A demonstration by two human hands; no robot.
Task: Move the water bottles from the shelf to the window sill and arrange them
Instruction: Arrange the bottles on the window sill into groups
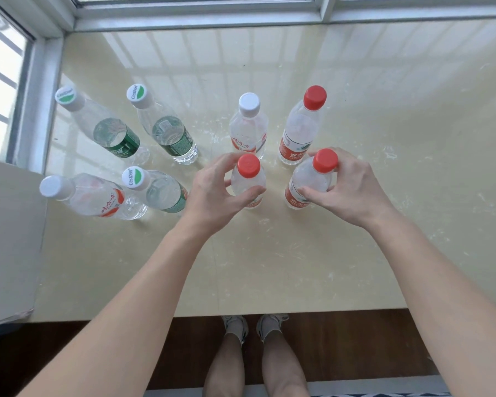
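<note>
Left red-capped bottle (247,180) and right red-capped bottle (312,177) stand upright, side by side, in the row nearer the window sill's (298,267) front edge, the left hand (209,193) curled round the first, the right hand (352,187) round the second, each bottle just ahead of its palm.
</note>
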